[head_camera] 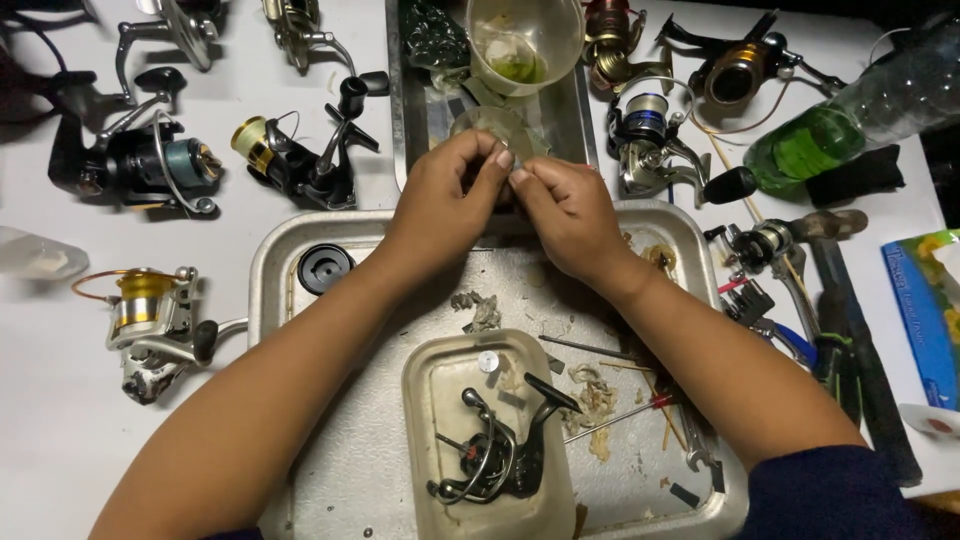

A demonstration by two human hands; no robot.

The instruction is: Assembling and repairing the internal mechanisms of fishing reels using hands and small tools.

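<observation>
Both hands meet over the tray's (300,235) far rim; left hand (440,200) and right hand (565,210) pinch, fingertips touching, what seems a small part between them. It is mostly hidden, so neither hand is nearer.

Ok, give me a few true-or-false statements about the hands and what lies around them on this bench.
1. The left hand and right hand meet fingertip to fingertip over the metal tray. True.
2. A dark reel lies in a shallow tub on the tray. True.
3. The plastic bottle holds red liquid. False: it is green.
4. The gold-spooled reel sits inside the tray. False: it lies on the white table, left of it.
</observation>
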